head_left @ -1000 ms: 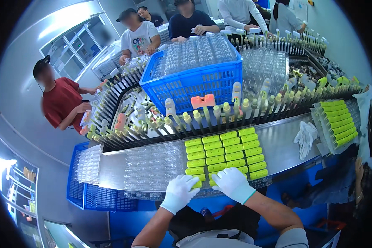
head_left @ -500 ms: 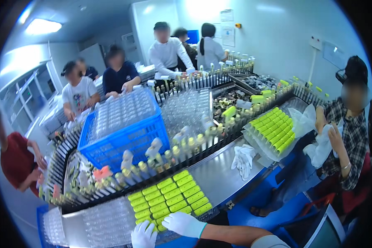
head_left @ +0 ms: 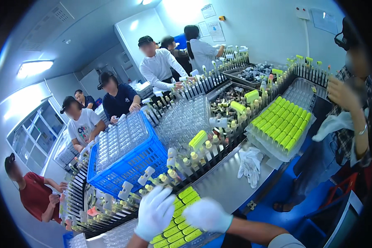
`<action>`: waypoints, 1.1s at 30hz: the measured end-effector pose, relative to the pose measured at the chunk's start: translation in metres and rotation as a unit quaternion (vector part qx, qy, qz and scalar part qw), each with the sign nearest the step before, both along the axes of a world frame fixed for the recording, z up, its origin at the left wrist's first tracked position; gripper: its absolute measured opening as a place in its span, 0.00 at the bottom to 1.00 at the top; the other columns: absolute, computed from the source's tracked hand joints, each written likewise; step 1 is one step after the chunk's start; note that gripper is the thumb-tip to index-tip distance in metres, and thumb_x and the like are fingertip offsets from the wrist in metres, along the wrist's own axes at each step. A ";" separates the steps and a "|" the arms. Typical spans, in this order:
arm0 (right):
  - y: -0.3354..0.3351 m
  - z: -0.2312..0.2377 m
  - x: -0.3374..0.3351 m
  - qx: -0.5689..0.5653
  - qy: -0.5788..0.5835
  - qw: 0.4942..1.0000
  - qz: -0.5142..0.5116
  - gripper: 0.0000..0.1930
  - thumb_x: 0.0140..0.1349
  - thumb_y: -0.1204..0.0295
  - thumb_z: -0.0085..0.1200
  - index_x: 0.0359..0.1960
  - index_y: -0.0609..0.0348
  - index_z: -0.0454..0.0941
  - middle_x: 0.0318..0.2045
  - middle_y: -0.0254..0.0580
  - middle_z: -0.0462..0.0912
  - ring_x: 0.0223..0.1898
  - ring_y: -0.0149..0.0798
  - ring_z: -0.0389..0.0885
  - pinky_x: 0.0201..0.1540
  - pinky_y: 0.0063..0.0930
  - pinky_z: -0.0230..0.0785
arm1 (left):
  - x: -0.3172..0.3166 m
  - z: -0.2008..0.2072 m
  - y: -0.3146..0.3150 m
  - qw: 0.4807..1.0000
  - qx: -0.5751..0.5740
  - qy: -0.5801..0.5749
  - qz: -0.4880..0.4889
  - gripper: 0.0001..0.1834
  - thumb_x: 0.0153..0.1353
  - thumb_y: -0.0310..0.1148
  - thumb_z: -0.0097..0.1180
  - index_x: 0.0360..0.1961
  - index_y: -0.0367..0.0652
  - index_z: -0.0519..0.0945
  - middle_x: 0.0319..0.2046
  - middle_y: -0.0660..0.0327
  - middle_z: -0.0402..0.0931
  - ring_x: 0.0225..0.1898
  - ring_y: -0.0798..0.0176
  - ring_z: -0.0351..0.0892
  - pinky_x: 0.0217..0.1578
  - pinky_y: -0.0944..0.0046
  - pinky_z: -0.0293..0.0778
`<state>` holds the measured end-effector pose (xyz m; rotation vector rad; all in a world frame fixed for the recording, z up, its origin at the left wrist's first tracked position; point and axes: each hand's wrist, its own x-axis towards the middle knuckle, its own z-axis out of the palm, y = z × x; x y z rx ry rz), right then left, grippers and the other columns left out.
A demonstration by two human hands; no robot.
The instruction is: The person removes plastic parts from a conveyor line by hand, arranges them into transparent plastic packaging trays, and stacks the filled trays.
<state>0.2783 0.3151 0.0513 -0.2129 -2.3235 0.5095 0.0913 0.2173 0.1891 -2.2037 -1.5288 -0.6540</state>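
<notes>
Both of my hands wear white gloves and are raised over a clear tray of bright yellow-green oblong plastic pieces (head_left: 180, 225), set in rows. My left hand (head_left: 155, 215) is above the tray's left part, close to the row of upright pegs (head_left: 163, 180). Its fingers are loosely bent and apart, and nothing shows in them. My right hand (head_left: 206, 215) hovers over the tray's right part. Motion blurs it and its fingers are mostly hidden, so what it holds, if anything, does not show.
Beyond the pegs stand a blue crate (head_left: 130, 165) of clear trays and a bin of small parts (head_left: 231, 99). Right lie white gloves (head_left: 250, 165) and another tray of green pieces (head_left: 283, 124). A person in a checked shirt (head_left: 347, 136) is at the right; others work across the line.
My hands have risen from the tray's near edge, the left one forward toward the pegs. The view has tilted and shifted. The person at the right has raised a hand.
</notes>
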 end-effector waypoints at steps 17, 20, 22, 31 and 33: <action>0.294 0.177 -0.014 0.007 -0.389 0.852 -0.351 0.34 0.68 0.36 0.59 0.41 0.62 0.91 0.46 0.58 0.92 0.45 0.58 0.92 0.50 0.52 0.82 | -0.050 0.004 0.147 0.971 -0.099 0.167 0.138 0.25 0.66 0.59 0.65 0.44 0.47 0.79 0.41 0.57 0.79 0.46 0.52 0.83 0.37 0.52 0.82; 0.244 0.170 -0.022 0.040 -0.205 0.917 -0.341 0.32 0.71 0.37 0.56 0.42 0.59 0.87 0.38 0.58 0.89 0.42 0.61 0.90 0.46 0.55 0.79 | -0.058 -0.006 0.130 0.974 -0.093 0.109 0.173 0.26 0.69 0.59 0.63 0.44 0.45 0.79 0.36 0.55 0.80 0.42 0.49 0.87 0.35 0.50 0.84; 0.164 0.154 -0.020 0.038 -0.121 0.975 -0.185 0.28 0.69 0.40 0.59 0.43 0.58 0.84 0.35 0.55 0.87 0.39 0.60 0.88 0.44 0.56 0.78 | -0.075 -0.006 0.112 0.967 -0.120 0.073 0.213 0.26 0.71 0.59 0.62 0.43 0.44 0.79 0.36 0.53 0.82 0.43 0.48 0.88 0.36 0.48 0.84; -0.028 -0.004 0.061 0.136 -0.319 0.935 0.077 0.20 0.67 0.47 0.64 0.46 0.49 0.83 0.33 0.35 0.85 0.38 0.43 0.87 0.42 0.40 0.76 | -0.109 0.029 0.081 0.895 -0.297 0.003 0.332 0.34 0.77 0.63 0.49 0.55 0.38 0.84 0.44 0.43 0.90 0.48 0.38 0.90 0.53 0.44 0.83; -0.033 -0.014 0.062 0.143 -0.303 0.940 0.067 0.19 0.66 0.49 0.65 0.48 0.49 0.84 0.34 0.35 0.85 0.39 0.42 0.87 0.42 0.39 0.76 | -0.119 0.026 0.067 0.889 -0.282 -0.005 0.361 0.34 0.77 0.63 0.50 0.53 0.37 0.84 0.42 0.42 0.90 0.48 0.39 0.90 0.52 0.44 0.83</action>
